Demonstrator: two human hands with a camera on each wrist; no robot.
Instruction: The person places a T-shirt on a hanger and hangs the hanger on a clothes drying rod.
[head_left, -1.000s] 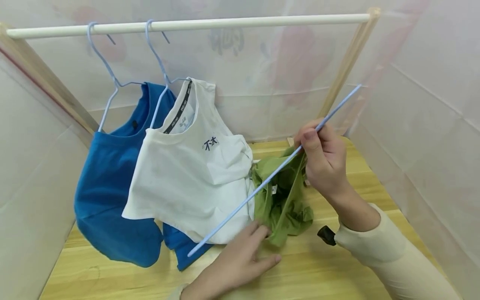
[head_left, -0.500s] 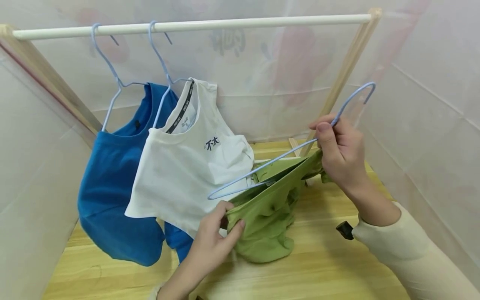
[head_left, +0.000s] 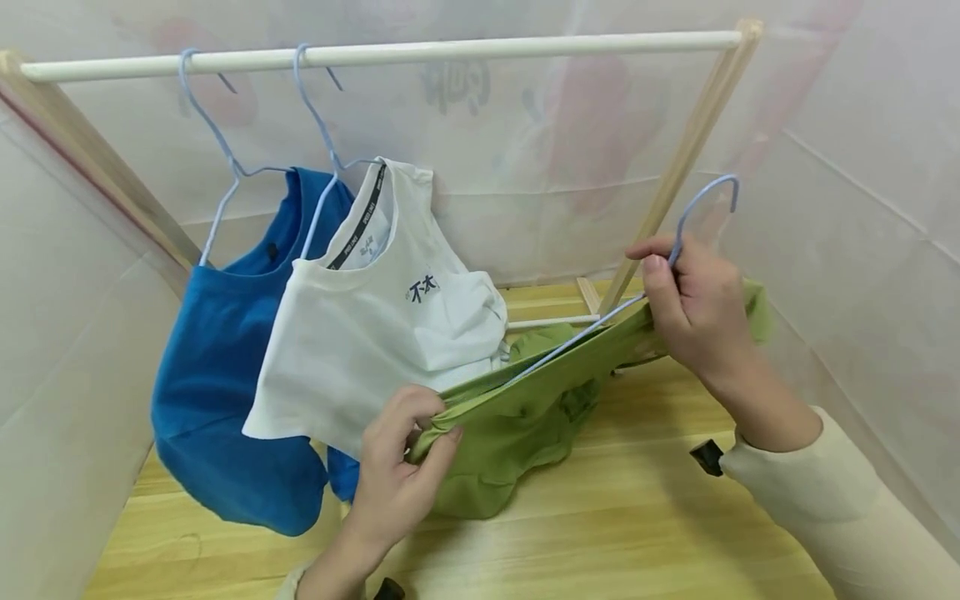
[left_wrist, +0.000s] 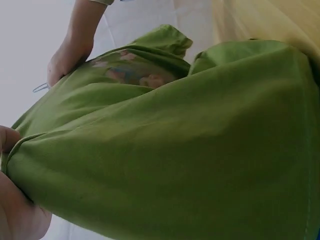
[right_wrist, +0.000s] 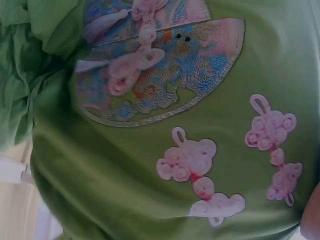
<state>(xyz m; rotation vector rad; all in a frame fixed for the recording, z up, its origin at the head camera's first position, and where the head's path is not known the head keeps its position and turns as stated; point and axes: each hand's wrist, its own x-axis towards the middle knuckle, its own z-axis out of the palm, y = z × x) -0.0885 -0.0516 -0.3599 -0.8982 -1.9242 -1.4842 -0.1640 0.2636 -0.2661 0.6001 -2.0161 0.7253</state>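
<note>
A green shirt is stretched between both hands above the table. My left hand pinches its edge at the left end between thumb and fingers. With thumb and forefinger, my right hand grips a light blue hanger just below the hook, which points up. The hanger's arm slopes down left into the shirt's opening, where its lower end is hidden. Some green cloth shows behind the right hand. In the right wrist view the shirt's front carries pink knot buttons and a colourful embroidered patch.
A white rod on a wooden frame spans the back. From it hang a blue shirt and a white sleeveless top on hangers, left of the hands. Below is a wooden table; pale sheets enclose the sides.
The left hand has taken hold of the green shirt's edge and pulled it left, spreading it out. The hanger has turned hook-up, and its lower arm has gone into the shirt's opening.
</note>
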